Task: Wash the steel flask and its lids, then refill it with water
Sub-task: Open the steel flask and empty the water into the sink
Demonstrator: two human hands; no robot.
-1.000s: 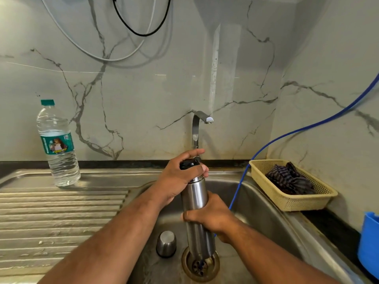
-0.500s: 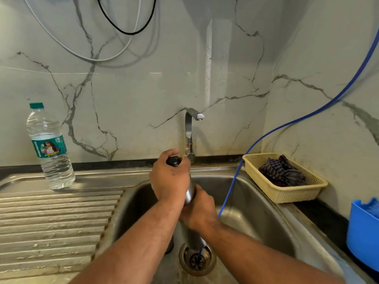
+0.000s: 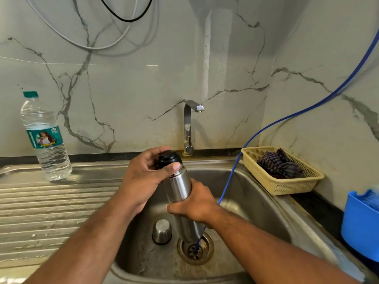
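Observation:
Over the sink basin (image 3: 256, 201) I hold the steel flask (image 3: 178, 187) nearly upright, its base just above the drain (image 3: 195, 250). My right hand (image 3: 196, 203) grips the flask's body at mid height. My left hand (image 3: 143, 177) wraps the black inner lid (image 3: 169, 158) on top, thumb on its rim. The steel cup lid (image 3: 162, 231) stands upside down on the basin floor, left of the drain. The tap (image 3: 189, 128) behind is not running.
A plastic water bottle (image 3: 46, 138) stands on the ribbed drainboard (image 3: 51, 212) at left. A blue hose (image 3: 287, 119) runs from the upper right into the drain. A yellow basket (image 3: 287, 181) with a dark cloth sits right of the sink, a blue tub (image 3: 361, 224) nearer.
My left hand has turned on the black lid, so its top now shows again. The flask stays in my right hand over the drain. The view shifted slightly.

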